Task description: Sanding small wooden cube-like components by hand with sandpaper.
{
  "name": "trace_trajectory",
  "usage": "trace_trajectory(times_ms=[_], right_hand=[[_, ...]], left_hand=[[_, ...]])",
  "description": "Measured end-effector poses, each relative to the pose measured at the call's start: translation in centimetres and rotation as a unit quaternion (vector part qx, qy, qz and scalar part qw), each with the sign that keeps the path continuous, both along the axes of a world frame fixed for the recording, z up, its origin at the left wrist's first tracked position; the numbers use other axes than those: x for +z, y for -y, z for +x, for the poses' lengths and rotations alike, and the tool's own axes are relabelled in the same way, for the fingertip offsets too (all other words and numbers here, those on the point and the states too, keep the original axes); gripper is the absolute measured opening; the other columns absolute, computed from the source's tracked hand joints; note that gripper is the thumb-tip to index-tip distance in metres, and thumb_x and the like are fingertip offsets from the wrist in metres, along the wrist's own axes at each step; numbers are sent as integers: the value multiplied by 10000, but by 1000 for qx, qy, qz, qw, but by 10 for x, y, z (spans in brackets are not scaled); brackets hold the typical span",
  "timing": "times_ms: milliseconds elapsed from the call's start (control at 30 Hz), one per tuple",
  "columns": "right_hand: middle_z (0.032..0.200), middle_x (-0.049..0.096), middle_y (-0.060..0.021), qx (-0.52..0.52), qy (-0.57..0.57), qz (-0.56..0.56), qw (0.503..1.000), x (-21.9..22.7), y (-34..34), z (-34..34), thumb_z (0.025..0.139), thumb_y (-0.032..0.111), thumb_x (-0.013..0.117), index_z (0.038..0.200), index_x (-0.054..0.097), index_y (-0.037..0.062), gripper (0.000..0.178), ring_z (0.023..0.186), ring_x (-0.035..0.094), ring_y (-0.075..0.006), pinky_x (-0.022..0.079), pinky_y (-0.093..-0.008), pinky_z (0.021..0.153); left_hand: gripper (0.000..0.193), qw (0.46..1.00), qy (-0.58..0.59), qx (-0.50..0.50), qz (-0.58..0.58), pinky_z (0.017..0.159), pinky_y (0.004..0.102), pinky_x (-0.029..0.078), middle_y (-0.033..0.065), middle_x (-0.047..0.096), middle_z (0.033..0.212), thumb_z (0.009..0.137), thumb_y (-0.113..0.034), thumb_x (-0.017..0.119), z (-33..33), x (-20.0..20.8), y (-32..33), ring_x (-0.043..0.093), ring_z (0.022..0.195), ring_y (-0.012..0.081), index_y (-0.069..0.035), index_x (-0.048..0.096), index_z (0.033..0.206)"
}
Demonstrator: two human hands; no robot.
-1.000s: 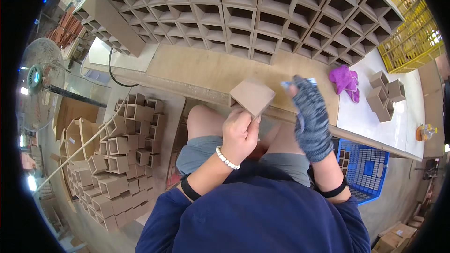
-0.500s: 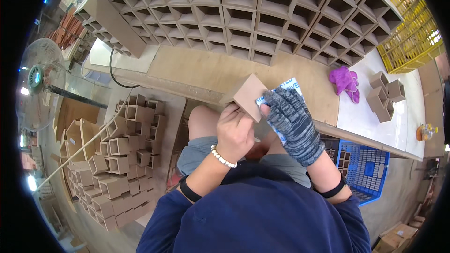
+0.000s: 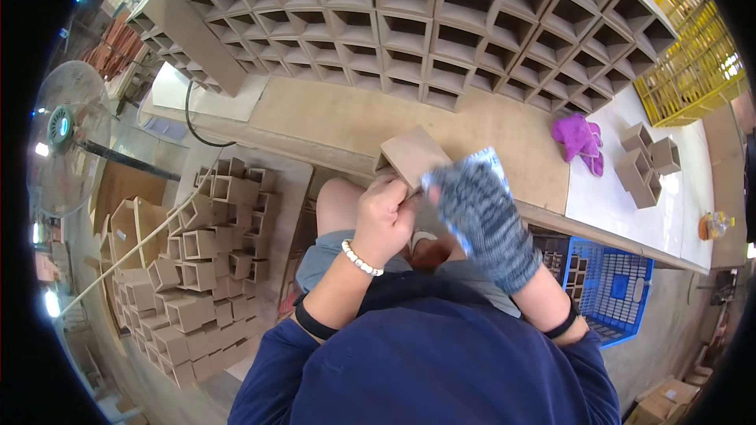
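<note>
My bare left hand (image 3: 386, 216), with a beaded bracelet at the wrist, is closed on the lower edge of a small brown square box (image 3: 415, 156). The box is tilted over the near edge of the table, one open side toward the left. A grey knit glove covers my right hand (image 3: 479, 208), its bare thumb tip showing. It is closed on a white sandpaper sheet (image 3: 490, 161) with blue print on its back, which sticks out past the fingers. The gloved fingers are at the box's right edge, slightly blurred; whether the sheet touches it is hidden.
Rows of stacked brown boxes (image 3: 409, 47) line the back of the wooden table (image 3: 315, 114). At right lie a purple cloth (image 3: 579, 138), several loose boxes (image 3: 639, 173) and a small bottle (image 3: 715, 224). A blue crate (image 3: 622, 287) stands below; more boxes (image 3: 193, 315) and a fan (image 3: 67, 130) are left.
The box has tipped in my left hand, and its upper face now shows more broadly. My gloved right hand has shifted slightly left and down with the sandpaper sheet.
</note>
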State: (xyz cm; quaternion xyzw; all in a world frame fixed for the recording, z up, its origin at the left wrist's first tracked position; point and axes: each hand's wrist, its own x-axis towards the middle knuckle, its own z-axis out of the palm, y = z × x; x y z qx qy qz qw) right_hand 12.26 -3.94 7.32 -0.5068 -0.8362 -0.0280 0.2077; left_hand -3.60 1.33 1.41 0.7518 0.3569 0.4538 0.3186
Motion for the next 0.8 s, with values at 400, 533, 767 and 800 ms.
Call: trace_trajectory(times_ms=[400, 533, 767, 800], right_hand=[[1137, 541, -139, 26, -84, 38, 995, 6, -8, 20, 800, 119, 500, 1169, 523, 71, 373, 1082, 502, -268, 358, -407, 954], [1071, 564, -132, 37, -62, 26, 997, -16, 7, 2, 803, 112, 508, 1145, 532, 63, 346, 1033, 524, -277, 390, -394, 919], [1061, 565, -151, -23, -72, 67, 995, 19, -13, 4, 796, 97, 503, 1189, 491, 57, 396, 998, 536, -313, 405, -413, 891], [1163, 519, -171, -78, -71, 106, 989, 13, -16, 4, 778, 97, 502, 1253, 429, 52, 484, 1079, 492, -331, 350, -430, 953]], left_hand=[[178, 984, 74, -100, -129, 484, 301, 365, 108, 454, 584, 711, -6, 614, -6, -9, -5, 434, 517, 229, 1, 449, 644], [171, 986, 77, -41, -141, 463, 288, 352, 89, 445, 559, 739, -22, 614, -2, 8, -6, 406, 492, 171, -2, 463, 664], [195, 992, 66, 16, -107, 488, 335, 383, 120, 468, 551, 715, 4, 610, -2, -8, -7, 460, 492, 232, -7, 430, 639], [197, 999, 33, 25, -35, 499, 357, 390, 135, 472, 553, 704, 16, 601, 4, -7, -6, 476, 501, 272, -5, 419, 632]])
